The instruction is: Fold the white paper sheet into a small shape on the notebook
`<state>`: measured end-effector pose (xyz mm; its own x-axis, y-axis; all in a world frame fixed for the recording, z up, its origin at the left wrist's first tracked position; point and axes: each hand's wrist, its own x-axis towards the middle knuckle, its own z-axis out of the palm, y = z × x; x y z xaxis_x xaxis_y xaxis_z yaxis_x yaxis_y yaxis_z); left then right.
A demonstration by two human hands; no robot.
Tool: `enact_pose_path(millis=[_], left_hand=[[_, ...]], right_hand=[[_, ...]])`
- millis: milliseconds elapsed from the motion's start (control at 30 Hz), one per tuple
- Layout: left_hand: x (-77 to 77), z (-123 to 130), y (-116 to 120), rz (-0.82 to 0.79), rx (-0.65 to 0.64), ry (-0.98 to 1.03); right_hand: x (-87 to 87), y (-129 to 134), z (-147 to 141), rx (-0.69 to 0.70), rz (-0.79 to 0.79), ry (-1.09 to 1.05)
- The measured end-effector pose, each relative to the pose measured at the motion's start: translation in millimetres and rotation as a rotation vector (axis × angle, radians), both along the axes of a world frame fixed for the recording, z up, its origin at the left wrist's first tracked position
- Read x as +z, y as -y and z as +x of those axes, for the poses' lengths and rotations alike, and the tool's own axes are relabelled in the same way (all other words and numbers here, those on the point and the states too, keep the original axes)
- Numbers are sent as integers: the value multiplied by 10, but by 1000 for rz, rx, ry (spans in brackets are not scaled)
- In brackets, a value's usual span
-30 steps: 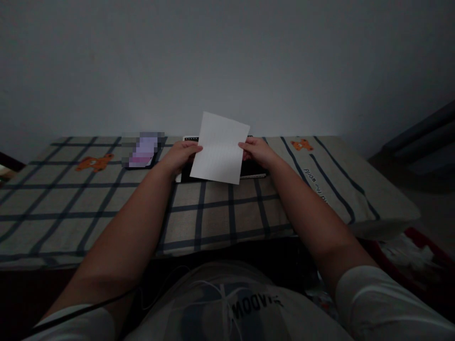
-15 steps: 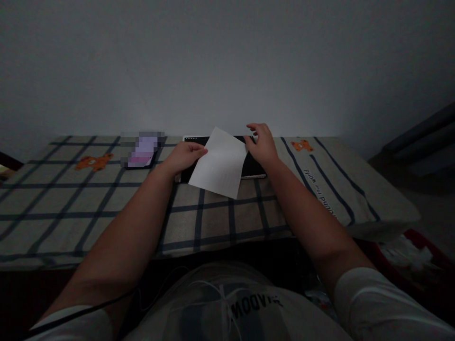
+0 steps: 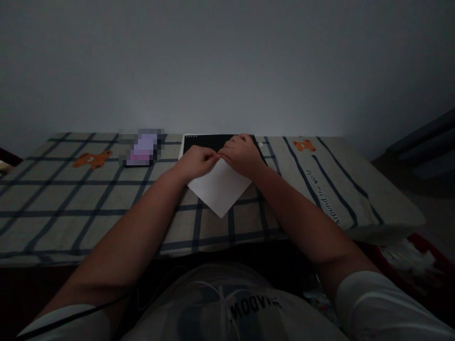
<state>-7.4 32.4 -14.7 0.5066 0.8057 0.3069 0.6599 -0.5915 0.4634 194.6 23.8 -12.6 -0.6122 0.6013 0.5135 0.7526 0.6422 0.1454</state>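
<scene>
A white sheet of paper [image 3: 221,192] is turned with one corner pointing at me. My left hand [image 3: 197,162] pinches its far part between thumb and fingers. Close beside it, my right hand [image 3: 243,155] is closed on the same part of the sheet, the two thumbs nearly touching. The hands cover the paper's far edge. Beneath the paper and hands lies a black notebook or pad [image 3: 202,141] with a light border and small holes along its far edge.
A phone [image 3: 144,148], partly pixelated, rests to the left on the checked tablecloth [image 3: 117,194]. The grey wall [image 3: 227,66] rises behind the table. At the lower right, beyond the table edge, stands a red container [image 3: 423,244] with whitish items.
My right hand, half open before, has come left and closed on the paper beside my left hand. The sheet has rotated, one corner now facing me.
</scene>
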Motion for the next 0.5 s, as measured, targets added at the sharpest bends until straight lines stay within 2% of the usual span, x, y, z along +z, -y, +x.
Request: enact_pose_path(millis=[233, 367, 500], left_hand=[[63, 25, 50, 229, 129, -358], [103, 59, 77, 319, 119, -396], [69, 77, 46, 333, 125, -331]], right_hand=[[51, 47, -37, -78, -113, 10], [4, -8, -47, -105, -260, -176], [-75, -90, -10, -61, -442, -421]])
